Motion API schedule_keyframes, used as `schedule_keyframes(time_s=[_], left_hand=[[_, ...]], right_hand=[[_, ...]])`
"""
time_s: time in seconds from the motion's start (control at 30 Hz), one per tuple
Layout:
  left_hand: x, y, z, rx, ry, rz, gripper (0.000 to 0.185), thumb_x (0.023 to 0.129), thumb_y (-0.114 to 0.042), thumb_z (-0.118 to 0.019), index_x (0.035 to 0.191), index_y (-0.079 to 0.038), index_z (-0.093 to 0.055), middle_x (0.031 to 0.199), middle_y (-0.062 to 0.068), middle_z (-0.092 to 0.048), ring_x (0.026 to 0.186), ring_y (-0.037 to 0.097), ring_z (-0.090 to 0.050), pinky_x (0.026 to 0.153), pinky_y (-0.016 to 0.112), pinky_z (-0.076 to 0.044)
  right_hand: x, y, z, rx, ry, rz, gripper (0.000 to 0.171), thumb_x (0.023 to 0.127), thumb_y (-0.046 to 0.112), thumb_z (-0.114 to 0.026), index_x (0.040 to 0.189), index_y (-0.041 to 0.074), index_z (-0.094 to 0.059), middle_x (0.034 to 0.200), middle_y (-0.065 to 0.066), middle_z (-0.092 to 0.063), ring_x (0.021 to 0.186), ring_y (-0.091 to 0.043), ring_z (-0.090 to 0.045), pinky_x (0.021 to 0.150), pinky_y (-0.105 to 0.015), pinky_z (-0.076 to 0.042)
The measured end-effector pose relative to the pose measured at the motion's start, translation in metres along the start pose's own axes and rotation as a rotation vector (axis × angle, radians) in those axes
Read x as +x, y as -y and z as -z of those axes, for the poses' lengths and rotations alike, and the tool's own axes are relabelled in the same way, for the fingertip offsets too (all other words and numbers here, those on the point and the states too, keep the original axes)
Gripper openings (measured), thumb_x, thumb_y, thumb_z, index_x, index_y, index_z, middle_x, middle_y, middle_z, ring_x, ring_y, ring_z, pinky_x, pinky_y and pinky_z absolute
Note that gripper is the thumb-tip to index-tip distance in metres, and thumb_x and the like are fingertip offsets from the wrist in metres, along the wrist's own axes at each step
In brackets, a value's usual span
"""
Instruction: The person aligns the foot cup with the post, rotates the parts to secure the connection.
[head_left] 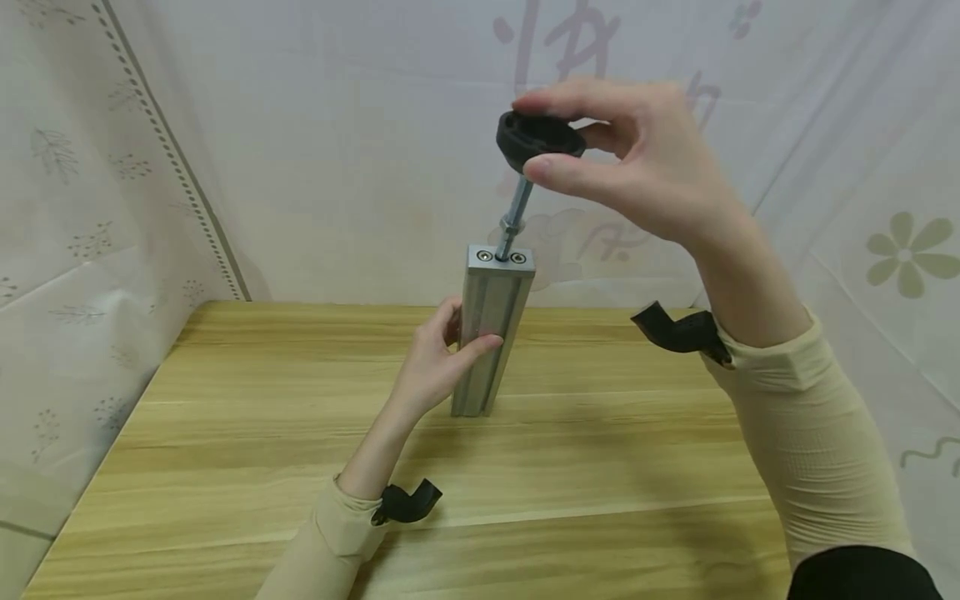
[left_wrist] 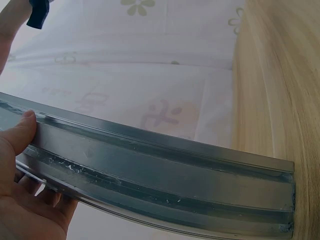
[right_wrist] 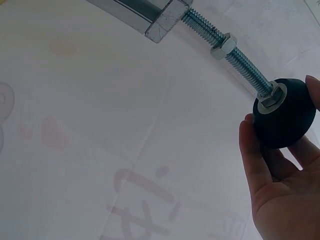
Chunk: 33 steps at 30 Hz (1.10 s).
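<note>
An aluminium profile [head_left: 491,321] stands upright on the wooden table, with two round screw heads in its top plate. My left hand [head_left: 442,354] grips it around the middle, thumb across the front face; the left wrist view shows the same hold on the profile [left_wrist: 150,162]. From the top plate rises a threaded rod [right_wrist: 245,67], tilted, with a hex nut [right_wrist: 223,46] partway along it. The rod ends in a round black levelling foot [right_wrist: 285,112]. My right hand [head_left: 630,150] holds the foot's rim between thumb and fingers, above the profile.
The wood-grained table [head_left: 247,433] reaches back to a pale printed curtain [head_left: 360,150] that hangs behind and at both sides. Black curved mounts [head_left: 408,502] sit on both wrists. A black rounded shape [head_left: 862,575] covers the lower right corner.
</note>
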<state>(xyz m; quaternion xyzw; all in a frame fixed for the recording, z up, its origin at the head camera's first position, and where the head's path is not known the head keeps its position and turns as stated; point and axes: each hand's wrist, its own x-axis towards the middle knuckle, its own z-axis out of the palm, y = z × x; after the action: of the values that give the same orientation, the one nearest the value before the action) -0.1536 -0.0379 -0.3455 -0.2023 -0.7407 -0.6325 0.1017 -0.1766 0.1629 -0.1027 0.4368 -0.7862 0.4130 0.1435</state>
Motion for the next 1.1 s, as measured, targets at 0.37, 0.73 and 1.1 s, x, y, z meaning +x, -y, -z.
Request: schedule_keyframes(time_s=[0.37, 0.73, 1.1], left_hand=[[0.000, -0.004, -0.003, -0.010, 0.007, 0.011, 0.042, 0.090, -0.013, -0.077, 0.127, -0.006, -0.059, 0.117, 0.014, -0.072, 0.104, 0.021, -0.070, 0.085, 0.029, -0.056], [0.000, -0.002, -0.002, -0.008, -0.002, 0.008, 0.041, 0.090, -0.011, -0.078, 0.126, -0.005, -0.059, 0.116, 0.014, -0.072, 0.104, 0.022, -0.070, 0.085, 0.027, -0.056], [-0.003, -0.004, 0.000, -0.004, 0.005, 0.015, 0.041, 0.091, -0.013, -0.077, 0.127, -0.006, -0.059, 0.118, 0.013, -0.071, 0.105, 0.023, -0.070, 0.086, 0.031, -0.056]], right_hand=[[0.000, 0.002, -0.002, -0.004, 0.030, -0.015, 0.041, 0.087, 0.001, -0.076, 0.128, 0.004, -0.071, 0.126, -0.009, -0.073, 0.109, -0.018, -0.070, 0.097, -0.022, -0.054], [0.000, 0.007, -0.011, -0.158, -0.039, -0.096, 0.043, 0.083, 0.015, -0.083, 0.125, 0.012, -0.073, 0.120, -0.003, -0.073, 0.102, -0.010, -0.062, 0.094, -0.020, -0.052], [-0.002, 0.013, -0.031, -0.482, -0.206, -0.073, 0.060, 0.075, 0.050, -0.087, 0.116, 0.009, -0.071, 0.099, -0.004, -0.067, 0.085, -0.011, -0.050, 0.079, -0.023, -0.039]])
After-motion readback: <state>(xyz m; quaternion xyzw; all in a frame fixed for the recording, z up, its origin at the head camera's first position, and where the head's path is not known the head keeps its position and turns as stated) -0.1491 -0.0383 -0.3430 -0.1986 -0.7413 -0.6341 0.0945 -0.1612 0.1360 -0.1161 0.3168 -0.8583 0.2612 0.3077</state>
